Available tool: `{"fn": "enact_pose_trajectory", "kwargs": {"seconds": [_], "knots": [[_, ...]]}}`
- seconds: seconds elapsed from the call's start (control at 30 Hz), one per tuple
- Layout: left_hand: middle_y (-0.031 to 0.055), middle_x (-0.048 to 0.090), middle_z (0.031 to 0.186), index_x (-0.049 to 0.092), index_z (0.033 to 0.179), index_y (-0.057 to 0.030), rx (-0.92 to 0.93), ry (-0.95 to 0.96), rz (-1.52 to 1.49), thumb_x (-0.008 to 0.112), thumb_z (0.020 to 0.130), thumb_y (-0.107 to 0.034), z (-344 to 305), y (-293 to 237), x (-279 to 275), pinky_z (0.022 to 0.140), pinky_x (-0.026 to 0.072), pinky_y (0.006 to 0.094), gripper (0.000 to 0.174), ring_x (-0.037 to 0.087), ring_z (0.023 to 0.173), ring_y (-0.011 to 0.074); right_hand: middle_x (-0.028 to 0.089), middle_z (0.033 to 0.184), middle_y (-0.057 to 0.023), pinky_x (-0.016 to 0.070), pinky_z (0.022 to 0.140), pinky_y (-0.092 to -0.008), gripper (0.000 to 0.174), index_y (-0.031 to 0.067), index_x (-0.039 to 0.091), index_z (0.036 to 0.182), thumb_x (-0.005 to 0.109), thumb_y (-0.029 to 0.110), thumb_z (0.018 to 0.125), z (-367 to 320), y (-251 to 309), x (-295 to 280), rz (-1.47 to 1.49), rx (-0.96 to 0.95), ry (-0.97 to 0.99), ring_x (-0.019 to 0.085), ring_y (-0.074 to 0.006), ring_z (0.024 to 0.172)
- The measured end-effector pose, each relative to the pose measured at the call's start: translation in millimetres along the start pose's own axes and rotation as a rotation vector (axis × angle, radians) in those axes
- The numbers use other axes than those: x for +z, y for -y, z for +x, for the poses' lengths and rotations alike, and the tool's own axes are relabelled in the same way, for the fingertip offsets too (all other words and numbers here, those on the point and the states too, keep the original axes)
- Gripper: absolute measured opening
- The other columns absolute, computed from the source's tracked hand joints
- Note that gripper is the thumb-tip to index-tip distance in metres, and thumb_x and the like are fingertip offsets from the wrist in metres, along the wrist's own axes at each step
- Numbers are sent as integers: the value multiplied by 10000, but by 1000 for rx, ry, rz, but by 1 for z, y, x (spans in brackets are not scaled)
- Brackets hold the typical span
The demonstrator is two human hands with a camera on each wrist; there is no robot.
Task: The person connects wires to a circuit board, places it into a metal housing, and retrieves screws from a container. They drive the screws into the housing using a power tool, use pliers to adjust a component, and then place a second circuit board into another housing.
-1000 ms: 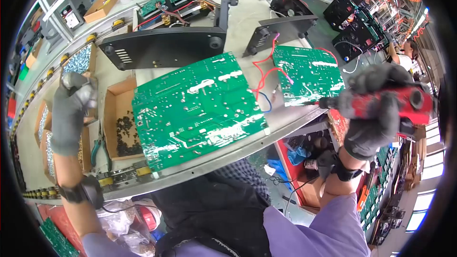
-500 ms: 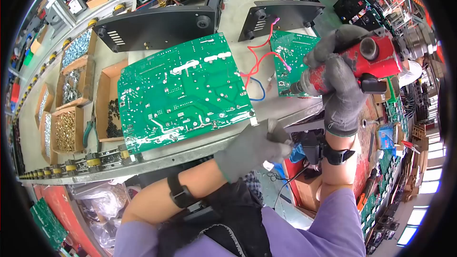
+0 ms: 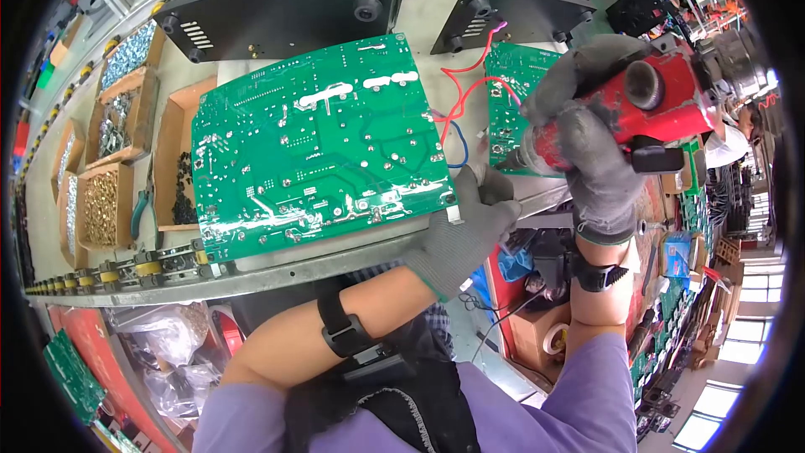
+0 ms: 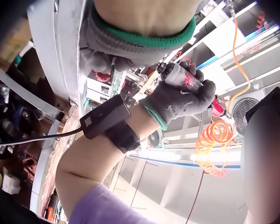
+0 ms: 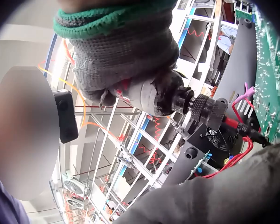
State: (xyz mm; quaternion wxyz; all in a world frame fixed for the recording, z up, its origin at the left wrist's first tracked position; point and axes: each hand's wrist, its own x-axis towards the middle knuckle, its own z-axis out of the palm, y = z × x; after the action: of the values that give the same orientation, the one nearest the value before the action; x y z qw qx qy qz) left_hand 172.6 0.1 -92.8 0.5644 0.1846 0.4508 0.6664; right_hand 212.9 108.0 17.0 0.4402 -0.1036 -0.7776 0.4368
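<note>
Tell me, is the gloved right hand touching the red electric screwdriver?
Touching. The head view shows the right hand wrapped round the red electric screwdriver, fingers curled over its barrel.

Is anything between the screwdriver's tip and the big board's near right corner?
Yes: the left hand rests at that corner of the big board, its fingers beside the tip of the screwdriver that the right hand grips. Red and blue wires lie just behind them.
</note>
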Motion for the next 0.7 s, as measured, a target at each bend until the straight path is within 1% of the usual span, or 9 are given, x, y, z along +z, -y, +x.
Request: {"fn": "enact_pose_trajectory", "kwargs": {"seconds": [0.07,0.1,0.17,0.27,0.43,0.53,0.6,0.63,0.7], "knots": [[36,558,771,514,990,-17,190,-45,88,613,844,-50,11,38,-10,589,455,244,180,555,658,90,579,825,-95,516,651,-336,467,18,500,1152,712,203,780,0,8,12,107,73,31,581,-179,706],[36,558,771,514,990,-17,188,-51,84,613,844,-50,5,30,-7,589,455,244,180,555,658,90,588,821,-102,511,624,-324,438,18,506,1135,708,182,783,-4,7,16,125,117,-1,589,-176,703],[29,564,786,554,1004,-23,-198,-38,-151,591,828,4,-16,-8,0,593,442,238,181,544,672,87,588,824,-102,509,629,-327,439,18,502,1140,705,174,784,-1,3,13,89,68,85,585,-176,701],[47,605,803,556,1064,21,-262,54,67,602,847,-75,-31,-36,-4,554,458,214,242,542,618,61,588,826,-100,506,635,-335,448,19,491,1150,706,165,784,-3,-7,11,1,18,151,575,-176,701],[18,592,747,590,1004,-8,-214,59,9,626,853,-119,-26,-25,-5,535,452,211,191,540,611,52,577,837,-98,497,637,-347,472,18,475,1156,716,178,782,-1,0,12,-55,103,147,557,-176,705],[22,582,718,593,989,-3,-207,55,-104,635,866,-128,-19,-16,-5,497,446,214,180,551,593,58,561,852,-99,490,633,-346,463,13,473,1150,704,186,787,5,5,13,62,62,66,553,-177,712],[26,579,713,593,987,-1,-261,75,-120,640,875,-138,-13,-18,-3,468,440,213,183,558,577,65,550,859,-100,490,645,-345,467,9,470,1147,704,205,793,7,1,8,702,226,103,551,-182,711],[37,581,713,588,985,5,-275,48,-44,645,881,-143,-10,-20,0,438,431,213,190,563,551,73,550,859,-100,490,645,-345,467,9,470,1147,704,205,793,9,-1,3,699,227,103,551,-182,711],[48,584,712,584,984,11,-289,22,27,649,887,-149,-5,-24,6,408,423,213,198,569,524,82,544,853,-99,488,658,-346,481,6,468,1159,711,211,798,14,-4,-11,233,38,144,545,-183,714]]}}
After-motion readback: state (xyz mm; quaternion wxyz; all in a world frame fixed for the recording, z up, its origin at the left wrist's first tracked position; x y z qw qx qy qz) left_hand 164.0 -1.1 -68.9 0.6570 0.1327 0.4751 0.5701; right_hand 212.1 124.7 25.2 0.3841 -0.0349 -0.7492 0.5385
